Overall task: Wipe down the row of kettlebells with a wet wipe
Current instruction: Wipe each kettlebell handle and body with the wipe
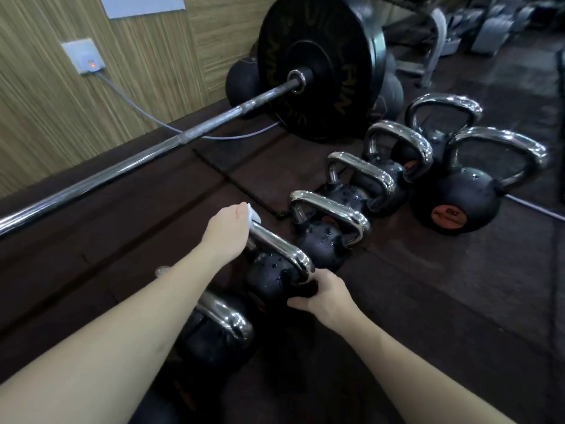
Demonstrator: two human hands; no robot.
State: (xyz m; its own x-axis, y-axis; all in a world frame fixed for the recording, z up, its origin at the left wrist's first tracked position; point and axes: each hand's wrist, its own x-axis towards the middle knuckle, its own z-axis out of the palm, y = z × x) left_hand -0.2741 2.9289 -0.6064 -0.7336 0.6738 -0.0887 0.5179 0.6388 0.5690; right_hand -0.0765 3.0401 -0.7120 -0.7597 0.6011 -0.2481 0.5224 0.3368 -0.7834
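The heavy, wet-slick kettlebell [276, 270] is steadied by right hand [328, 296] fingers clamped at its handle base while left hand [227, 232] fingers press the soft wipe [252, 214] around the handle.

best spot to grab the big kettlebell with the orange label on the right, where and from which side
Take the big kettlebell by the top bar of its chrome handle, coming from straight above. The handle stands upright as an open loop with room for fingers under the bar, while the round, wet-looking body offers no hold.
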